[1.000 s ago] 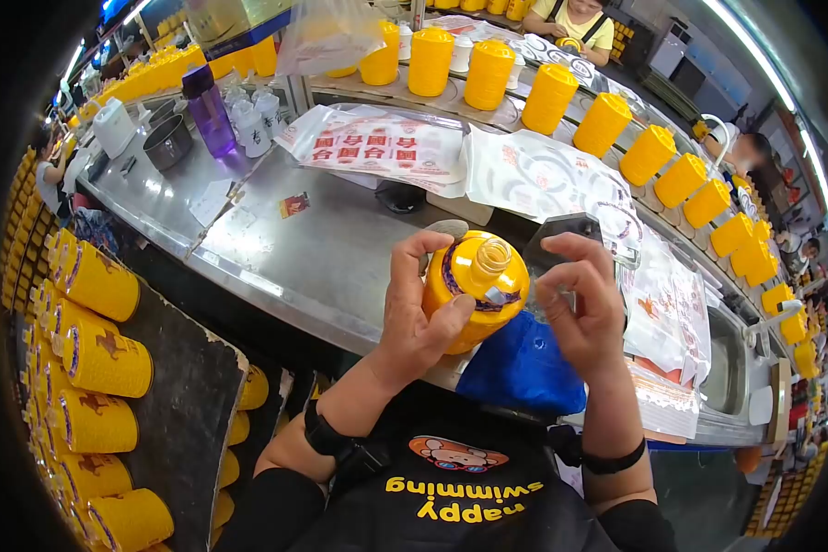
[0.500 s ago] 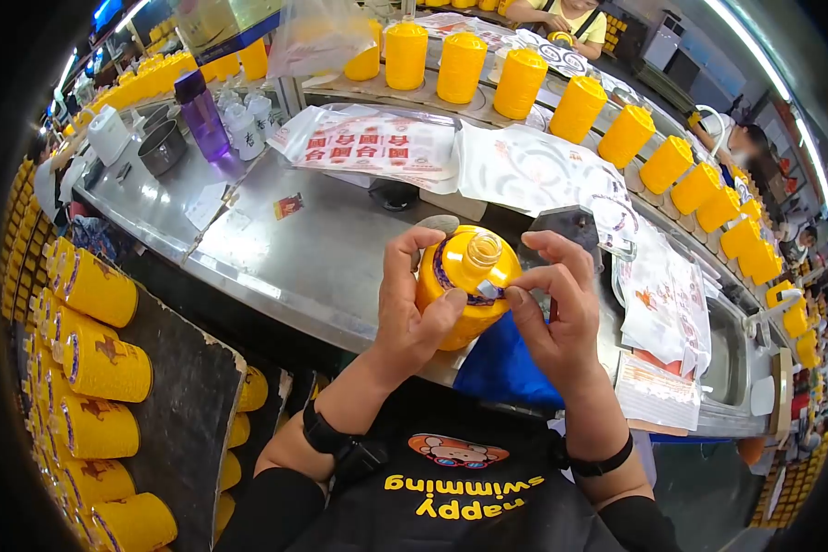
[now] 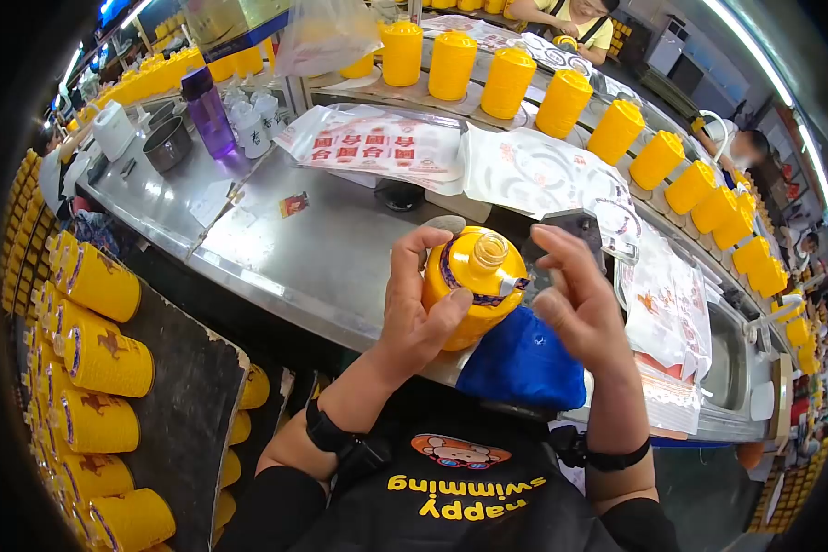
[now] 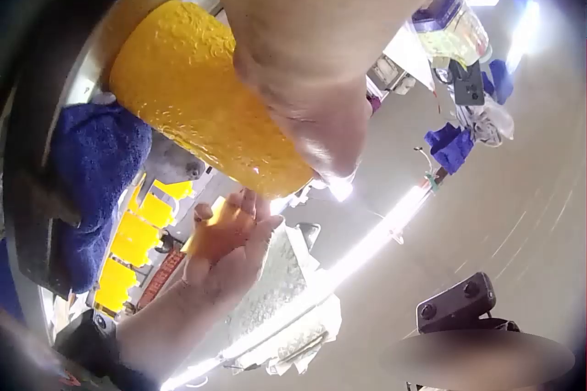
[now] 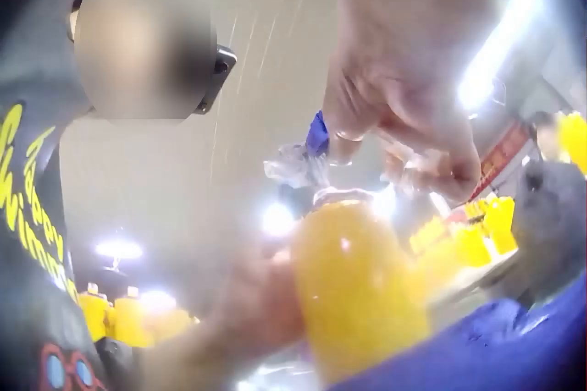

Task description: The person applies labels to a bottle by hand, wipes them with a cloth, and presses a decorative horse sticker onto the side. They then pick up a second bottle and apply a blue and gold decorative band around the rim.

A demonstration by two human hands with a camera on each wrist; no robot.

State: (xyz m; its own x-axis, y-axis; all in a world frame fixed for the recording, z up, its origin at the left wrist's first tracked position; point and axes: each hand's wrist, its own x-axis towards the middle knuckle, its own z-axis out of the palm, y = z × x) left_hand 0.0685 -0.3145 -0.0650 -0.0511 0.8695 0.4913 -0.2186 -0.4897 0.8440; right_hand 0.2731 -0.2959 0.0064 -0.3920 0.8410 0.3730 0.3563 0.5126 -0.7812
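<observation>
My left hand [image 3: 412, 308] grips a glossy yellow bottle [image 3: 474, 327] with a clear neck [image 3: 490, 250]. Thumb and index finger press on opposite sides of its shoulder. A dark purple patterned band [image 3: 446, 267] runs round that shoulder, and its pale end sticks out on the right. Beside this end hovers my right hand [image 3: 580, 299], fingers bent and apart from the thumb, with nothing visible between them. Textured yellow sides of the bottle [image 4: 183, 88] show in the left wrist view. A blue cloth [image 3: 524, 368] lies beside the bottle's base at the counter edge.
Several yellow bottles [image 3: 563, 101] stand in a row on the line behind the counter [image 3: 285, 253]. Printed sheets [image 3: 377, 147] lie ahead. A purple drinking bottle [image 3: 210, 120] and a dark pot [image 3: 167, 144] stand back left. More yellow bottles [image 3: 110, 359] fill a board at left.
My right hand moved in to the band's end with thumb and finger, then drew back right. That end now sticks out from the bottle. The row of yellow bottles behind has shifted.
</observation>
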